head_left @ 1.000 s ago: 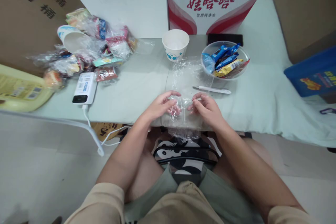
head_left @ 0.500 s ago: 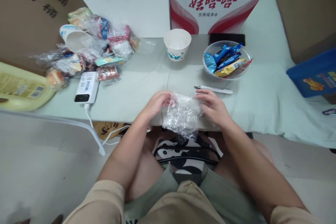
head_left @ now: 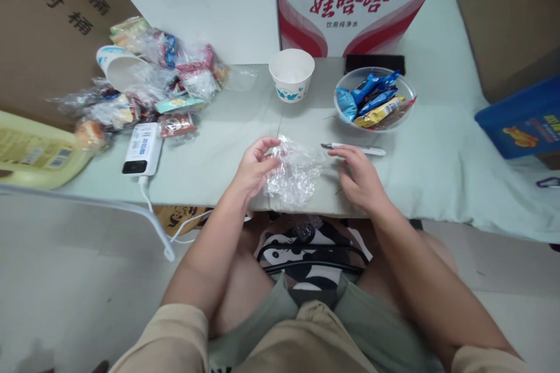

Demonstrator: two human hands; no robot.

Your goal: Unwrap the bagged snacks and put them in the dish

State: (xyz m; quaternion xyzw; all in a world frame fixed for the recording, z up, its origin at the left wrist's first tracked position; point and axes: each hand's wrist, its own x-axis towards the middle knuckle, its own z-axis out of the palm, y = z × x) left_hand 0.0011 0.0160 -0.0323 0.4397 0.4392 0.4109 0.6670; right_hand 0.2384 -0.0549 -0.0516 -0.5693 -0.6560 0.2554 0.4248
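Observation:
A crumpled clear plastic bag (head_left: 297,178) is pinched at its upper left by my left hand (head_left: 258,166), with the fingers closed on it just above the front edge of the table. To its right, my right hand (head_left: 357,178) is held with thumb and fingers apart. Its fingertips come close to the bag's right side, and I see nothing between them. Just beyond those fingers lies a slim white craft knife (head_left: 363,149), its dark tip pointing left.
Farther back stand a white paper cup (head_left: 291,77) and a clear bowl (head_left: 376,127) of wrapped snacks. On the left are piled wrappers (head_left: 118,108), a tipped cup (head_left: 125,70) and a cabled power bank (head_left: 142,148). A white-and-red carton (head_left: 350,11) borders the back.
My left hand has lifted and turned a little, drawing the bag up and left. My right hand has come apart from the bag's right side. The view has shifted slightly.

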